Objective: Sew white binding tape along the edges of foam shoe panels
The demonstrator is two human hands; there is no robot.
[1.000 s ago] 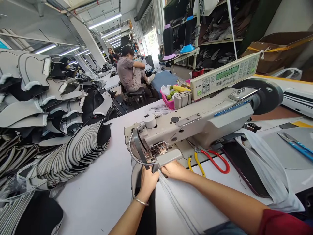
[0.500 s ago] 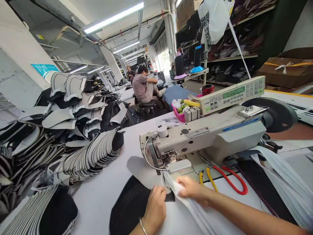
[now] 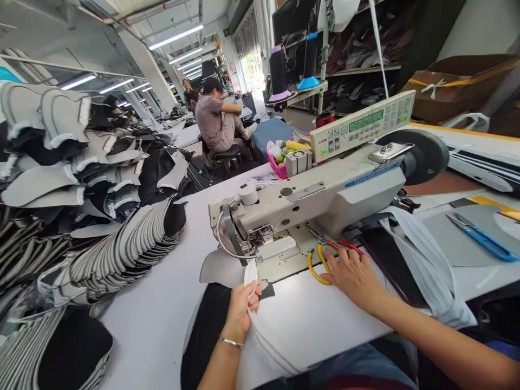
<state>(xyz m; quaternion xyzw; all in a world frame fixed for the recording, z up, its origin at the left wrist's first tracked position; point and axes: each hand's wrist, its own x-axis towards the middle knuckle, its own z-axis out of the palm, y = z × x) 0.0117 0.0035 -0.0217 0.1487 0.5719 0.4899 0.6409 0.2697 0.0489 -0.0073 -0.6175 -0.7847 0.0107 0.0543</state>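
Observation:
My left hand pinches a white fabric strip that runs up to the needle area of the grey sewing machine. A black and grey shoe piece lies under that hand on the white table. My right hand rests on the table right of the needle plate, its fingers over the yellow and red handles of the pliers. Whether those fingers grip the handles is unclear.
Stacks of grey and black shoe pieces fill the table's left side. Blue scissors lie at the right. A control panel sits atop the machine, a pink basket behind it. A seated person works farther back.
My right hand left the white strip and moved right onto the plier handles. My left hand took hold of the strip near the needle. The camera view tilted back down.

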